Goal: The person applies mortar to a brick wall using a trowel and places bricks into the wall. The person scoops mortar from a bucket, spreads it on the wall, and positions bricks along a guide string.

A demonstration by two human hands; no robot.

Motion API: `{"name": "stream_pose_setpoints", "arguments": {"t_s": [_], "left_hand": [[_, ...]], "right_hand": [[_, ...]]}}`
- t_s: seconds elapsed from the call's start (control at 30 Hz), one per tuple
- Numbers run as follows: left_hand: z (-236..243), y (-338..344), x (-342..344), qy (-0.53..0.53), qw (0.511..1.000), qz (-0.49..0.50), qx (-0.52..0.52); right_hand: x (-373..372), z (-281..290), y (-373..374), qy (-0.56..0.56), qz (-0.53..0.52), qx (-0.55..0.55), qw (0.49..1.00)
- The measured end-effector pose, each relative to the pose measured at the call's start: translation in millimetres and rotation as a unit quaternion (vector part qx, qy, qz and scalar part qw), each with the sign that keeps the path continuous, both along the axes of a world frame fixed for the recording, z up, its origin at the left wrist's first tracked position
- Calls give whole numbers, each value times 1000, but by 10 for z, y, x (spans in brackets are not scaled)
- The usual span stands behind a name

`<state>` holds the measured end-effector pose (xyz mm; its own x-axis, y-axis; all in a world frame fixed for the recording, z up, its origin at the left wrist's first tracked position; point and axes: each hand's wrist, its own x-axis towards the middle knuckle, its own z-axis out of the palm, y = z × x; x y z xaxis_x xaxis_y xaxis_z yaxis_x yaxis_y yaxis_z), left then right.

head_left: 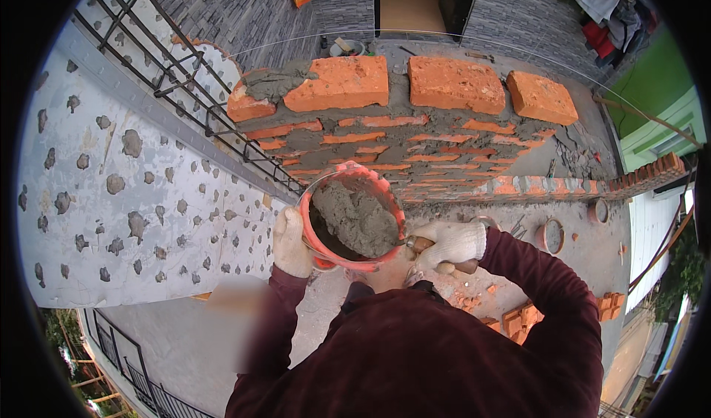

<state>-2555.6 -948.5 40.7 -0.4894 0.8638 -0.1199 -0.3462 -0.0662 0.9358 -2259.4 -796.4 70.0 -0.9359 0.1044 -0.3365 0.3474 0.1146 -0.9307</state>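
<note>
An orange-red bucket [395, 198] is held up in front of me, with grey wet mortar [354, 218] inside. My left hand [291, 245], in a white knit glove, is closed on the bucket's left rim. My right hand [452, 244], gloved too, grips the wooden handle of a trowel [421, 244] at the bucket's right side. The trowel's blade cannot be made out against the mortar. Just beyond the bucket stands a brick wall [415, 140], its top course including a middle brick [455, 84] and a right-hand brick [541, 98]. Mortar [278, 83] lies on the top left brick.
A black rebar cage [174, 70] rises beside the pitted white wall [111, 188] on my left. A string [415, 31] runs above the bricks. Other buckets [551, 236] stand on the floor at right, near loose bricks [521, 318]. Brick rubble lies by my feet.
</note>
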Motion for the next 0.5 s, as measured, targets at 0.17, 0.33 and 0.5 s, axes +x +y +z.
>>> {"name": "stream_pose_setpoints", "arguments": {"t_s": [0.17, 0.33, 0.5], "left_hand": [[-471, -147, -302, 5, 999, 32, 3], [-874, -213, -597, 130, 989, 12, -64], [-958, -276, -613, 124, 987, 77, -71]], "right_hand": [[177, 873, 388, -166, -162, -116, 966], [119, 1565, 980, -116, -243, 163, 949], [-115, 1434, 1237, -166, -198, 626, 736]]}}
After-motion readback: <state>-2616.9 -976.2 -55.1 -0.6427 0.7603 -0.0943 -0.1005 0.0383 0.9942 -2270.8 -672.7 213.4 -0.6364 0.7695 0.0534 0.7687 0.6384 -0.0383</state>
